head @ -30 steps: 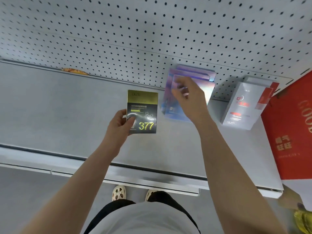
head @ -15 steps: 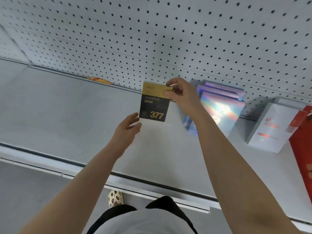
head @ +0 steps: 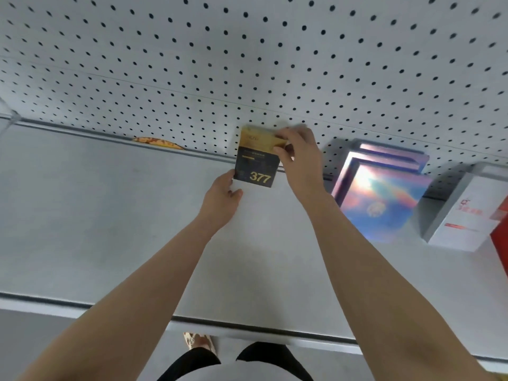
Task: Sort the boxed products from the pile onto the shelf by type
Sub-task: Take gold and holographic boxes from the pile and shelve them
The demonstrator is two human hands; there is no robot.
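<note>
Black-and-gold box [head: 257, 158]: upright against pegboard [head: 247, 64]; right hand [head: 298, 158] pinches its 1 o'clock corner, left hand [head: 221, 199] fingertips touch its 7 o'clock corner. Bare shelf [head: 96, 215] toward 9 o'clock; iridescent boxes [head: 382, 193] at 3 o'clock.

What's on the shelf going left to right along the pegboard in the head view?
Orange packet → black-and-gold box marked 377, gripped by the right hand with the left hand at its lower left corner → iridescent boxes → white box with red print → red box at the frame edge.
</note>
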